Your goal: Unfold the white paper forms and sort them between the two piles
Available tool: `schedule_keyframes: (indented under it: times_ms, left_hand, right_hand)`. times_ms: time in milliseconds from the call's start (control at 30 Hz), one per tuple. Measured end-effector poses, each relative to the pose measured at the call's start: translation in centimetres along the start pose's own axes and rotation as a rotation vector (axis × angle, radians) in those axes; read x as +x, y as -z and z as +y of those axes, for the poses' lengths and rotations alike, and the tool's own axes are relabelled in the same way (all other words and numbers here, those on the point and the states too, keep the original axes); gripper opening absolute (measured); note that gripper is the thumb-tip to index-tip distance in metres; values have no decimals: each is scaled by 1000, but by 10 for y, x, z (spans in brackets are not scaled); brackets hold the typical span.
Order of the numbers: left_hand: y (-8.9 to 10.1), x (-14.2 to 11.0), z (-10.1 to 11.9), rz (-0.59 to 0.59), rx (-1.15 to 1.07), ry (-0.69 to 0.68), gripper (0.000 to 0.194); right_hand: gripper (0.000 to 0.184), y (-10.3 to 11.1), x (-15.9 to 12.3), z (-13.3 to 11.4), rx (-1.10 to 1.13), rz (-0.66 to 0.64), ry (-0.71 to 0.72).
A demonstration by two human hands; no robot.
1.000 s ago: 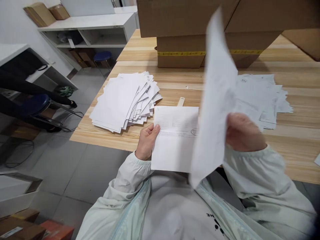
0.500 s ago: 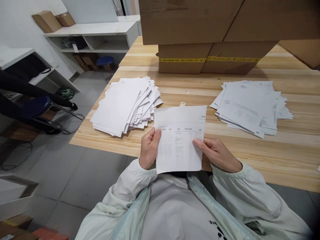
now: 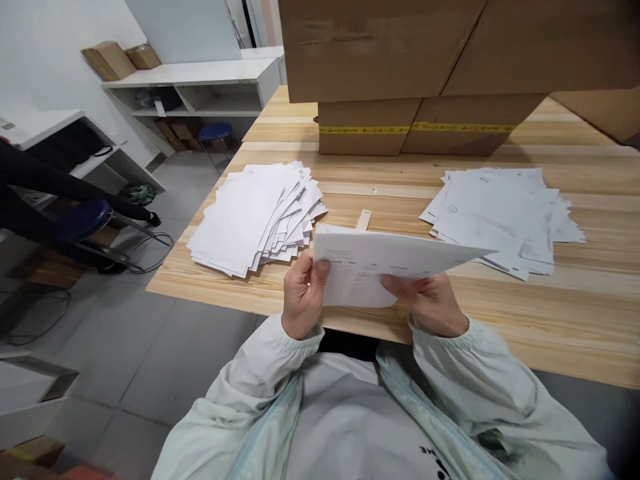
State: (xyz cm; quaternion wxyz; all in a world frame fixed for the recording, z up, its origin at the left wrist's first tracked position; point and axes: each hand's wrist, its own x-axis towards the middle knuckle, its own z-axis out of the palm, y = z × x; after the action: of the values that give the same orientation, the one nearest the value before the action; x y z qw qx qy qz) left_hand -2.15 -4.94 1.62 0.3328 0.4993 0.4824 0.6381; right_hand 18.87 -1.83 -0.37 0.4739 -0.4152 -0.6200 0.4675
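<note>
Between both hands is a printed sheet of paper [image 3: 370, 257], tilted above the table's near edge, its right part bending outward. My left hand [image 3: 304, 293] grips its left side, thumb on top. My right hand [image 3: 429, 300] pinches the lower right, thumb on the printed face and the other fingers behind. Left of the sheet lies a fanned pile of papers [image 3: 245, 217], mostly blank side up. A second pile of printed papers [image 3: 500, 217] lies to the right. Just behind the sheet, a flat pale strip [image 3: 363, 219] is partly hidden.
Large cardboard boxes [image 3: 370, 127] with yellow tape stand at the back of the wooden table [image 3: 565, 313]. Off to the left are white shelves [image 3: 190, 73], a blue stool [image 3: 83, 217] and another person's legs [image 3: 65, 180]. Cables [image 3: 155, 257] lie on the floor.
My right hand came in from the right with a swinging sheet and brought it in front of me. Both hands now grip it, and the sheet has tipped flatter.
</note>
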Motion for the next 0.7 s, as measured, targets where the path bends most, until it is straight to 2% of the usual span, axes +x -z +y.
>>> schedule_keyframes:
  times_ms: [133,267,367,467,567,633,700]
  left_hand:
    - [-1,-3,-9,-9,-58,63,40]
    - [-3,-4,-3,22,-39,57,41]
    - [-3,-9,7,64,16,21,40]
    - [-1,-20,11,74,1,-116,34]
    - [2,-31,2,-25,-56,-216,30]
    - [5,-37,-8,-77,19,-147,27]
    - [8,-43,-15,-77,122,-48,25]
  right_hand:
    - [34,-7,-2,4,20,28,-61]
    - [34,-9,-3,-6,17,51,-30]
    - [23,-8,-12,-15,-48,137,49]
    - [11,-5,-22,-20,-101,235,229]
    - [11,-2,-26,-18,-79,144,341]
    - [9,0,-27,-13,-77,64,310]
    - [11,1,-32,-10,-77,28,273]
